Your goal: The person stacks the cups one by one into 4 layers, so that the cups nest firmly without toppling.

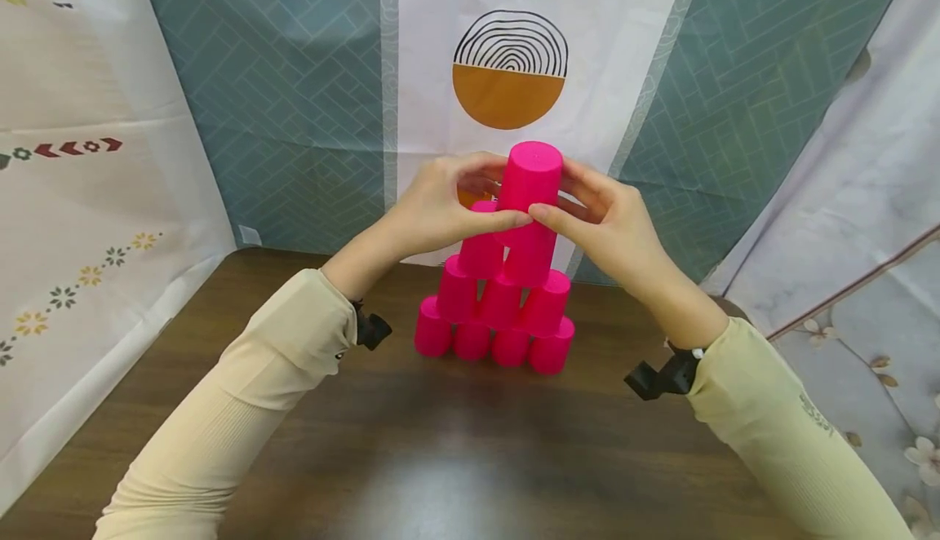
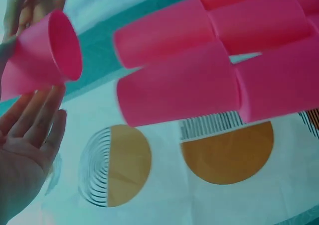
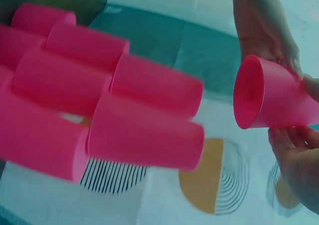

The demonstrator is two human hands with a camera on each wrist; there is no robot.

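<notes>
- Head view: my left hand [image 1: 441, 205] and right hand [image 1: 609, 218] pinch the top cup [image 1: 530, 177] upside down, just above the cup pyramid [image 1: 495, 303] on the table [image 1: 441, 442]. My fingers hide part of the upper row.
- Left wrist view: the cup [image 2: 42, 56] is empty; the pyramid [image 2: 214, 60] is cut off.
- Right wrist view: the cup [image 3: 271, 93] mouth is open and empty; the pyramid [image 3: 99, 105] is blurred.

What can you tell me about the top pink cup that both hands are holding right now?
The top cup is bright pink, looks like smooth plastic, tapered, and is held upside down with its closed base up and its open mouth facing down. The left hand and right hand grip it from either side, fingers curled round its wall near the rim. The wrist views show a clear gap between its mouth and the two upper cups of the pyramid, so it touches only the hands.
</notes>
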